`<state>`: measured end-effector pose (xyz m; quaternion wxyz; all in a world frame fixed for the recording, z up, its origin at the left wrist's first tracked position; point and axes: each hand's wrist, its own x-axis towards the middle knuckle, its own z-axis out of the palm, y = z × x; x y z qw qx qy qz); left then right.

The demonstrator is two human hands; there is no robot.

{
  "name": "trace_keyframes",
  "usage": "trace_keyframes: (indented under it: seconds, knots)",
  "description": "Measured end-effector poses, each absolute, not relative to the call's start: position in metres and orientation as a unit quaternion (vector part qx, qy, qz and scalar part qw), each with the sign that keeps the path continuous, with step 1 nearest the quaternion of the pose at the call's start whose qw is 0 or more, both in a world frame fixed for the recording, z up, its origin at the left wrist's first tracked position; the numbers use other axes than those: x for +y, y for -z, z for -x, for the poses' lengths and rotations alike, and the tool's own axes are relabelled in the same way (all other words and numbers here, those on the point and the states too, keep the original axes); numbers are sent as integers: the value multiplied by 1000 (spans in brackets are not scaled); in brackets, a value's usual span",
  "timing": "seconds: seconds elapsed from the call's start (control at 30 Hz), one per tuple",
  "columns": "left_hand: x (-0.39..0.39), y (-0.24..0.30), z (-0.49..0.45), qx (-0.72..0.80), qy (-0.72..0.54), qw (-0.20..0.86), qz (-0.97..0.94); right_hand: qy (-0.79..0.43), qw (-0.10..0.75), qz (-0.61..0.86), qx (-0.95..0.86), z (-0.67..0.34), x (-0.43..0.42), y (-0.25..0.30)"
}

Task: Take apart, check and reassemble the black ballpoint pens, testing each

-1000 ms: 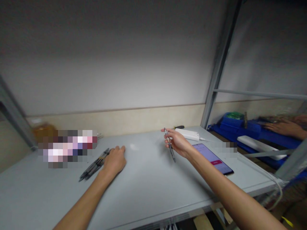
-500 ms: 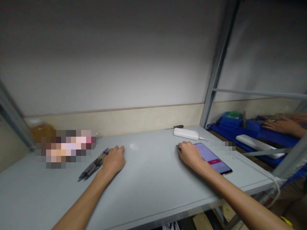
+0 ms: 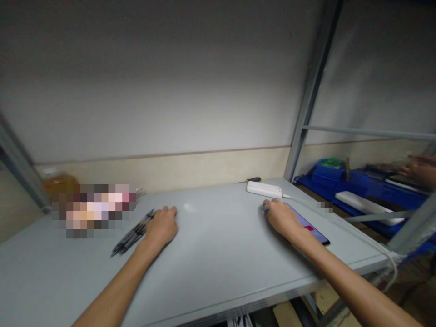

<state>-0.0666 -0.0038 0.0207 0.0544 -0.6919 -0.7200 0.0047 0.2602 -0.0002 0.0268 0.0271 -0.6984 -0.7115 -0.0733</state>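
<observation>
My left hand (image 3: pixel 162 227) rests on the grey tabletop (image 3: pixel 211 259), its fingers curled down. Whatever is under them is hidden. Right beside it, on its left, lies a bundle of dark pens (image 3: pixel 131 237), and I cannot tell whether the hand touches them. My right hand (image 3: pixel 279 215) is closed, with the end of a pen (image 3: pixel 265 209) showing at its left side; the rest of that pen is covered. Partly behind this hand and forearm lies a smartphone (image 3: pixel 315 232) with a lit screen.
A white power strip (image 3: pixel 264 189) with a cable and a screwdriver (image 3: pixel 254 180) lie near the wall. Pixelated items (image 3: pixel 98 209) are at the left. Past the metal post (image 3: pixel 308 104), another person's hand (image 3: pixel 420 170) is over a blue surface with a blue bin (image 3: pixel 327 170).
My right hand has shifted right with the pen, covering more of the phone. My left hand stays put. The other person's hand has moved right, and a flat pale-edged object shows there.
</observation>
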Motion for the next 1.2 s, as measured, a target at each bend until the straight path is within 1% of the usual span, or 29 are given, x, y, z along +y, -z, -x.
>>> trace_keyframes:
  seconds: [0.2, 0.33, 0.6, 0.77, 1.03, 1.2]
  knots:
    - [-4, -22, 69, -728, -8, 47, 684, 102, 20, 706, -700, -258, -6, -28]
    - [-4, -24, 71, -737, -21, 36, 675, 133, 26, 687, -714, -242, -13, -24]
    - [-6, -27, 71, -742, -24, 26, 669, 89, 52, 619, -778, -196, -24, -16]
    - [-4, -24, 69, -719, -20, 20, 695, 52, 66, 592, -802, -182, -21, -12]
    - [-6, -22, 63, -703, 1, 8, 711, 38, 82, 635, -767, -193, -20, -11]
    - [-7, -23, 63, -696, 8, 14, 718, 46, 66, 648, -757, -215, -19, -16]
